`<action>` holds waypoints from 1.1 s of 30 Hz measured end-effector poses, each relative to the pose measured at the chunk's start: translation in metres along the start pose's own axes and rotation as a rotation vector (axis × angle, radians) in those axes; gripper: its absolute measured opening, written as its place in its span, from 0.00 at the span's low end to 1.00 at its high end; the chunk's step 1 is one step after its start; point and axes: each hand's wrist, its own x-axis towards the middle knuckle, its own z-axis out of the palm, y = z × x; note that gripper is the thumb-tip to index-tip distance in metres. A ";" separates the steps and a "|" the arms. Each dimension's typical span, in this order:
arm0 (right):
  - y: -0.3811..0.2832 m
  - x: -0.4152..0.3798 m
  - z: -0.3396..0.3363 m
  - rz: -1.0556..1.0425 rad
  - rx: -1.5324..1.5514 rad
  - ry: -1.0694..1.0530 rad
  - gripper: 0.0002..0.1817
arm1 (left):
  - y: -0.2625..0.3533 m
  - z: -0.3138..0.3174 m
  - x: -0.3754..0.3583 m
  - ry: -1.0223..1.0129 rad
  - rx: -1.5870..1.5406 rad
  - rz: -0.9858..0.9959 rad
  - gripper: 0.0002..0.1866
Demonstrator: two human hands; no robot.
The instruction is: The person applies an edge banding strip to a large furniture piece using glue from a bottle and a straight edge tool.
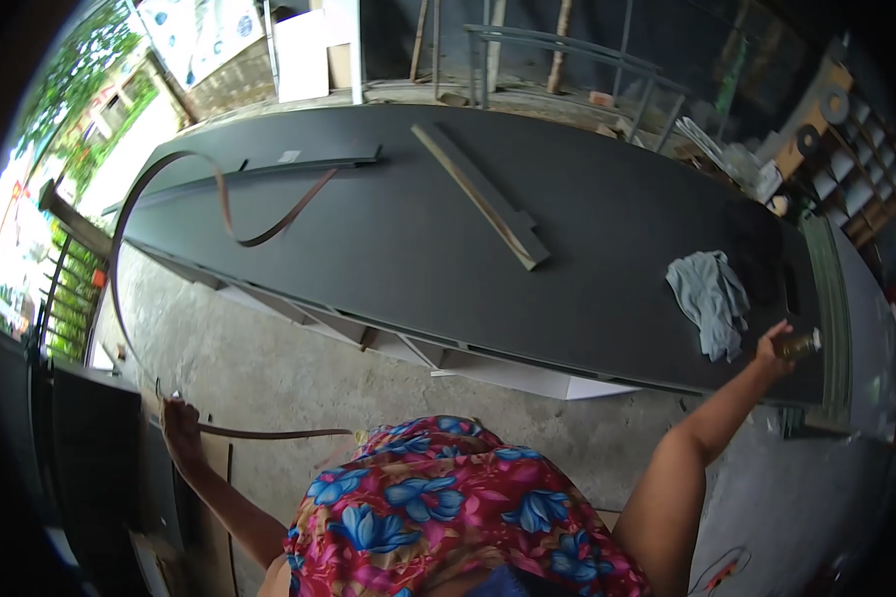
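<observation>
My left hand (180, 428) is closed around a long thin brown strip (269, 434). One part of the strip runs from the fist toward my floral clothing, and another part arcs up and curls over the dark tabletop. A small shiny bit shows at the top of that fist; I cannot make out what it is. Over the right end of the tabletop (388, 249), my right hand (775, 350) grips a small brownish container (798, 345) with a pale end. A crumpled grey-blue cloth (709, 301) lies just left of that hand.
A narrow board (480, 197) lies diagonally on the tabletop, and a long dark strip (299, 163) rests near its far left. Stacked panels (828, 318) stand at the right end. Dark cabinets (95, 448) are at my left. A cable (722, 569) lies on the floor.
</observation>
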 end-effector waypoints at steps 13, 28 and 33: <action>0.032 -0.070 -0.048 0.019 -0.250 -0.190 0.28 | 0.013 -0.002 -0.032 -0.043 0.045 0.083 0.16; 0.328 -0.352 -0.144 0.812 -0.936 -0.453 0.12 | 0.090 -0.071 -0.089 0.274 0.327 0.281 0.16; 0.396 -0.490 -0.181 0.906 -1.318 -0.771 0.13 | 0.114 -0.118 -0.099 0.409 0.419 0.317 0.15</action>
